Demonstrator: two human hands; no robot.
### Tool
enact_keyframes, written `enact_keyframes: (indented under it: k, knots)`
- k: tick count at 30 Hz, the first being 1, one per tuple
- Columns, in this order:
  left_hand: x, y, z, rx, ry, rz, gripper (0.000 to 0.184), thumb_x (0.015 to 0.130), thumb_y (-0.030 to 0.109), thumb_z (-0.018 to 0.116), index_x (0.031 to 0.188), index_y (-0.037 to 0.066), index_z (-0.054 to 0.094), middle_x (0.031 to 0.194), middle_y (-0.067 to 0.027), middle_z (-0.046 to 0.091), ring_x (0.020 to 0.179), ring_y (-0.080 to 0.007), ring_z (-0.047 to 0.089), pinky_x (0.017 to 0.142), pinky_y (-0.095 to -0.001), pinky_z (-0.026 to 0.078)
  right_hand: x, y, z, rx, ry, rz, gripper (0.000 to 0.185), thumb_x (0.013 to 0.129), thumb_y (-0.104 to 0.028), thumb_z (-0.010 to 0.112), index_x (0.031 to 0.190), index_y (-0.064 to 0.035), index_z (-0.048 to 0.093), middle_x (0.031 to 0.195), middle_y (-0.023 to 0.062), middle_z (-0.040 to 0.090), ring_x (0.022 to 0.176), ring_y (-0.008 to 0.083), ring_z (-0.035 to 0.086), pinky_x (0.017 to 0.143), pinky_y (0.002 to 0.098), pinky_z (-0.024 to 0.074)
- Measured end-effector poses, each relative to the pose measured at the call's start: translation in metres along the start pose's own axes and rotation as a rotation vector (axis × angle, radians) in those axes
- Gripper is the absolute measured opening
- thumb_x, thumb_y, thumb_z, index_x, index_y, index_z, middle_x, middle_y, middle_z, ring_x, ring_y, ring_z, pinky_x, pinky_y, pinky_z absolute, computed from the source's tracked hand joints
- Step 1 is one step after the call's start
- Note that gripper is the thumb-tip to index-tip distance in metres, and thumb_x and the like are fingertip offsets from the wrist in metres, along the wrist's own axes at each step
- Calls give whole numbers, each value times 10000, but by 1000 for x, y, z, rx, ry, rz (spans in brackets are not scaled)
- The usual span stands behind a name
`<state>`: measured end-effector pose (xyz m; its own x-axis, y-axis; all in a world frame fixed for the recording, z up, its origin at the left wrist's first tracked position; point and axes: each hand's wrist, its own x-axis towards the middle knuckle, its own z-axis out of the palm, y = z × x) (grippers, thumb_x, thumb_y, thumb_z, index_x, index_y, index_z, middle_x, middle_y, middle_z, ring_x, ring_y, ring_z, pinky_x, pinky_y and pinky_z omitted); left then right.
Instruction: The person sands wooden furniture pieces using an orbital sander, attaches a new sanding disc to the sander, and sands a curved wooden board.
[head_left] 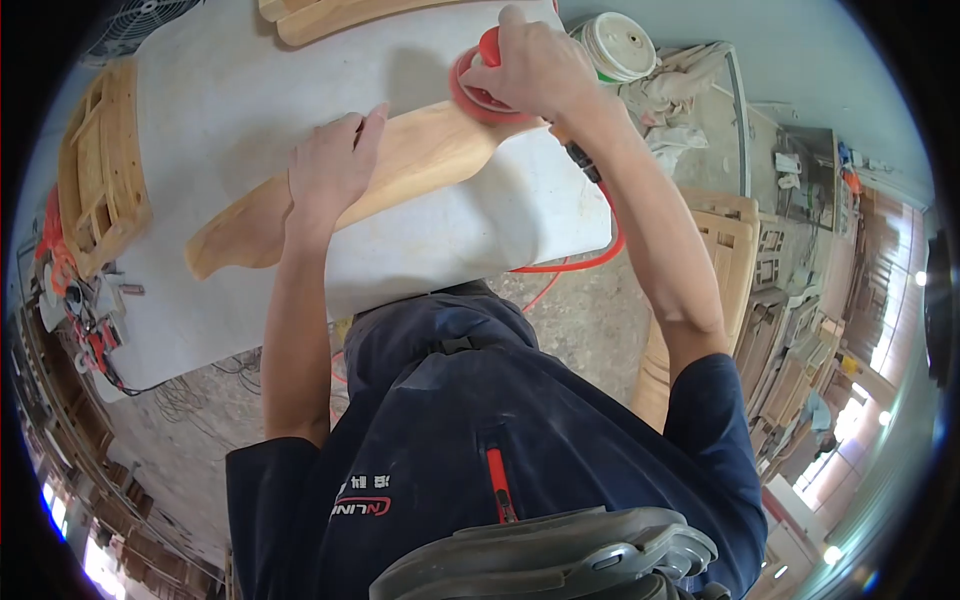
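A curved, pale wooden board (425, 150) lies slantwise across the white-covered table. My left hand (332, 170) presses on its middle-left part and grips it, with the fingertips at the far edge. At the board's right end, my right hand (540, 70) is wrapped around a red air sander (468, 82). The sander's round pad sits on the wood there, partly hidden by my fingers. From beneath my right wrist, a red hose (615, 230) runs down and curls under the table edge.
The white tabletop (420, 250) carries slatted wooden pieces (100, 165) at the left and another wooden part (340, 15) at the far edge. A white bucket (620, 45) stands beyond the right corner. Wooden panels (735, 240) lean at my right; cables (190, 400) lie on the floor.
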<state>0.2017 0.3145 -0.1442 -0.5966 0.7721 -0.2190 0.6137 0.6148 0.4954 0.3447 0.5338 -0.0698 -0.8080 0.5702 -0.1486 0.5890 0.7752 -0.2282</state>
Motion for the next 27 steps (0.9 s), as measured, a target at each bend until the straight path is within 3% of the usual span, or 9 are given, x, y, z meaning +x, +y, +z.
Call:
enact_keyframes:
  k: [5,12,13,14,16,17,18,21,27]
  knots:
    - [3,-7,0,13,20,54,606,1110,558,463,1002,51,777,947,-244,754,957,-467,710,873,-561,523,-10,-32,-1,2,-72,-208,654,863,-536,798,1109,41,610,961,304,749,926,493,746,840,536,598]
    - [-1,1,-11,26,-57,66,719,984,720,587,1080,38,792,1005,-217,790,1026,-418,746,897,-514,558,-31,32,-5,38,49,75,697,864,-585,794,1111,45,625,966,309,741,939,483,750,832,543,592]
    - [-1,6,-13,66,-100,59,752,949,756,614,1083,38,794,1019,-209,797,1035,-407,752,896,-509,563,-33,50,-8,81,53,104,687,871,-596,805,1118,23,640,889,201,737,816,355,761,754,471,597]
    - [0,12,-13,81,-104,71,752,949,756,614,1083,38,794,1019,-209,797,1035,-407,752,896,-509,563,-41,67,-9,93,63,116,687,871,-596,805,1118,23,640,889,201,737,816,355,761,754,471,597]
    - [4,24,-12,127,-133,48,773,922,778,635,1070,37,797,1036,-218,796,1027,-400,755,895,-506,566,-51,93,-16,678,-97,321,597,862,-528,850,1101,-15,658,887,87,695,740,211,691,690,366,579]
    - [10,33,-9,147,-127,45,773,922,778,635,1070,37,797,1036,-218,796,1027,-400,755,895,-506,566,-48,123,3,898,-167,351,504,906,-460,861,1099,-41,658,868,4,609,688,89,581,611,267,507]
    - [16,43,-2,182,-166,59,792,915,790,630,1068,31,796,1030,-226,794,1023,-403,754,910,-507,563,-49,139,20,919,-169,339,504,906,-460,861,1099,-41,658,868,4,609,688,89,581,611,267,507]
    - [29,78,14,226,-214,34,827,898,817,620,1031,20,792,1010,-242,790,1019,-412,753,938,-507,554,-55,175,75,1487,-248,396,417,954,-400,843,1098,-45,680,904,-1,629,682,74,577,570,259,492]
    - [42,95,27,217,-213,-112,845,888,844,600,804,18,755,881,-243,767,910,-414,735,894,-513,527,-73,178,118,1523,-113,370,456,891,-389,886,1119,-36,711,896,14,662,701,93,596,603,288,511]
